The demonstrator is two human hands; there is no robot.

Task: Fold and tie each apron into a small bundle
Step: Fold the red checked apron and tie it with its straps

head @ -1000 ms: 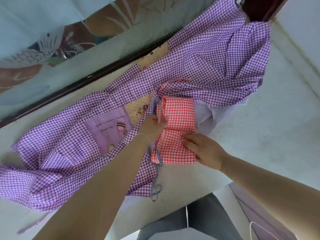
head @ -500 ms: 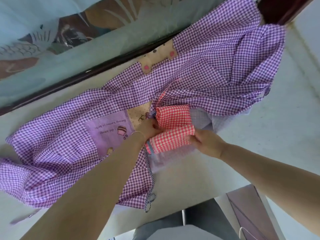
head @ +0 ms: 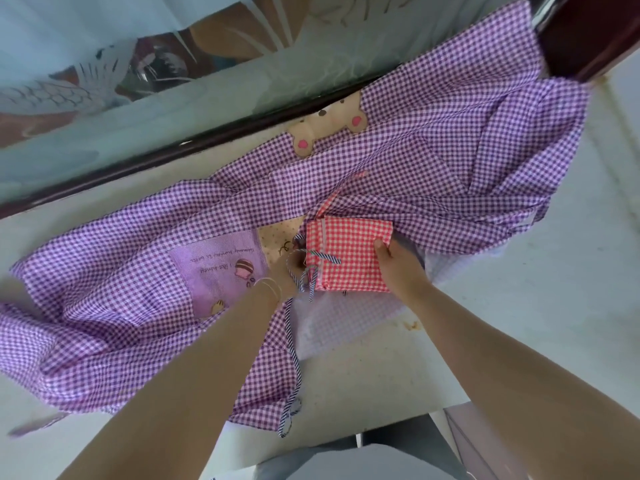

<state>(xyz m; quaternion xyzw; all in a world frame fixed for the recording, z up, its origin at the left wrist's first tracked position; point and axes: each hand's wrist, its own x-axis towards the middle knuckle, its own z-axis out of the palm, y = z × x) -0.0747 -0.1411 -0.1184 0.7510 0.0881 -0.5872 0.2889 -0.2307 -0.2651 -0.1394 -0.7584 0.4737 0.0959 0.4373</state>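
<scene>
A red-checked apron lies folded into a small rectangle on top of a purple-checked apron spread over the white table. My right hand holds the folded apron's right edge, thumb on top. My left hand is at its left edge, mostly hidden, fingers curled among the striped blue-and-white strings that loop there. A longer striped string trails down toward the table's front edge.
The purple apron has a lilac pocket patch and a bear patch. A dark frame with patterned glass runs behind the table. A lilac box sits below at the right.
The red apron's lower half has been folded up onto the upper half, making one compact rectangle. My right hand moved up onto its right edge; my left hand now works the strings.
</scene>
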